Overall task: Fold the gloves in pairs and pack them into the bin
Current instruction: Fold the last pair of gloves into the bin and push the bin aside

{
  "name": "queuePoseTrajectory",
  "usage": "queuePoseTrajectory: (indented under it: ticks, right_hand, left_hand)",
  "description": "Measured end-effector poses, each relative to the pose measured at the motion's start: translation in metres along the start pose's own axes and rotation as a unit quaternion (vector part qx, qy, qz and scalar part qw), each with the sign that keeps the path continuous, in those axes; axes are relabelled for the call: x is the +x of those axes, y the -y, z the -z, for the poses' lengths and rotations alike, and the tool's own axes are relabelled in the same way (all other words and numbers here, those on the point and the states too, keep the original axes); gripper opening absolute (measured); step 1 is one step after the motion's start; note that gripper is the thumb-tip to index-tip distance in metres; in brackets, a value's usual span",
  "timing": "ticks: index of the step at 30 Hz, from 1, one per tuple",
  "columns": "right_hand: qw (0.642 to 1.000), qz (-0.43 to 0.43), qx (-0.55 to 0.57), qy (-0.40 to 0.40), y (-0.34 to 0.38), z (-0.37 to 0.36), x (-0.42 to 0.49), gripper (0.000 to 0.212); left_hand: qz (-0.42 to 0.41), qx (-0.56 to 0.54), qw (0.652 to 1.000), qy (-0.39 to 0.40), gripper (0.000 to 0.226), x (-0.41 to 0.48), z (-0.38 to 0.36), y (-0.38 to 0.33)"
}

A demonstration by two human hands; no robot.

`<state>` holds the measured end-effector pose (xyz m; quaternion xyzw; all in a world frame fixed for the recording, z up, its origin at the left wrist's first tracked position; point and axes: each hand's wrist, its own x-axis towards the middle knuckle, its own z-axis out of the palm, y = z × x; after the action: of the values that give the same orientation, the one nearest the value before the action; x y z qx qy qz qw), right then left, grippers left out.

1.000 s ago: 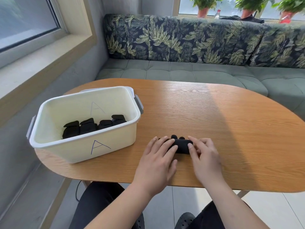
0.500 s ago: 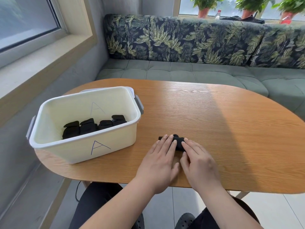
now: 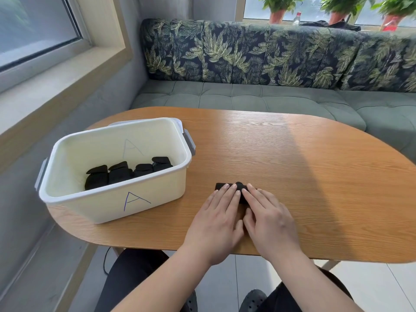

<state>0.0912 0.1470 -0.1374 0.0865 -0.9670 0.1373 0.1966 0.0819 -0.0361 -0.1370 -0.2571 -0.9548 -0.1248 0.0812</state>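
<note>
A folded pair of black gloves [image 3: 241, 188] lies on the wooden table [image 3: 315, 188], mostly covered by my hands. My left hand [image 3: 219, 218] and my right hand [image 3: 269, 218] lie side by side on it, fingers straight and flat, pressing it down. Only its far edge and left end show past my fingertips. The cream bin [image 3: 96, 199], marked with a blue "A", stands to the left. Several folded black glove pairs [image 3: 126, 173] sit in a row on its floor.
A green bench with leaf-patterned cushions [image 3: 247, 52] runs behind the table. A window sill [image 3: 56, 82] lies to the left. The bin has grey side latches [image 3: 189, 141]. My knees are below the table's near edge.
Both hands have slid closer together over the gloves, which now lie more compact under my palms. The bin and its contents have not moved.
</note>
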Motion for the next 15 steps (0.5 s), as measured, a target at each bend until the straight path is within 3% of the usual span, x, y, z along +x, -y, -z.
queuePoseTrajectory:
  ticks: [4, 15]
  right_hand:
    - [1.0, 0.008, -0.006, 0.001, -0.002, -0.001, 0.001, 0.051]
    - [0.999, -0.002, 0.027, 0.043, -0.004, 0.001, 0.001, 0.055]
  left_hand:
    - [0.008, -0.01, 0.999, 0.04, 0.073, 0.004, 0.002, 0.0]
    - [0.032, -0.068, 0.997, 0.035, 0.076, 0.003, 0.013, -0.001]
